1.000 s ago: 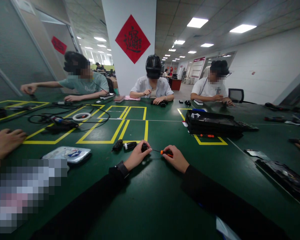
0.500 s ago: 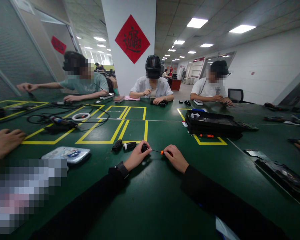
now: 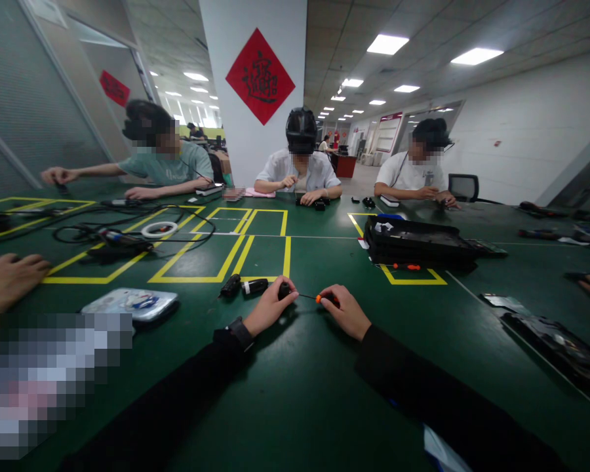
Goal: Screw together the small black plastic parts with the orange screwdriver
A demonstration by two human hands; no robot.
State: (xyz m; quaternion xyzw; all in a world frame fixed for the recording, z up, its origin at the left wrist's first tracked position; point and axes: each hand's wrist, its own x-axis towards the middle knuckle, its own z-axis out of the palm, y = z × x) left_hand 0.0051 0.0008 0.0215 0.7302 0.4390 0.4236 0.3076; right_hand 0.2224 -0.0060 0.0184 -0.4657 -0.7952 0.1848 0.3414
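Observation:
My left hand point(image 3: 270, 306) pinches a small dark part point(image 3: 284, 289) above the green table. In my right hand point(image 3: 347, 312) is a screwdriver point(image 3: 319, 299) with an orange and black handle, its thin shaft pointing left to the dark part. Whether the tip sits inside the part is too small to tell. Just left of my left hand lie two black cylindrical pieces, one with a white band point(image 3: 254, 286) and one all dark point(image 3: 231, 286).
A black tray point(image 3: 417, 242) stands at the right behind my hands, an orange tool point(image 3: 407, 267) before it. Cables point(image 3: 128, 239) and a clear case point(image 3: 132, 305) lie left. Opened electronics point(image 3: 560, 341) lie right. Three people sit opposite; other hands rest at both sides.
The fingers of my right hand have shifted slightly on the screwdriver handle. My left hand has stayed in place. Across the table, the left person's outstretched hand has moved a little to the right.

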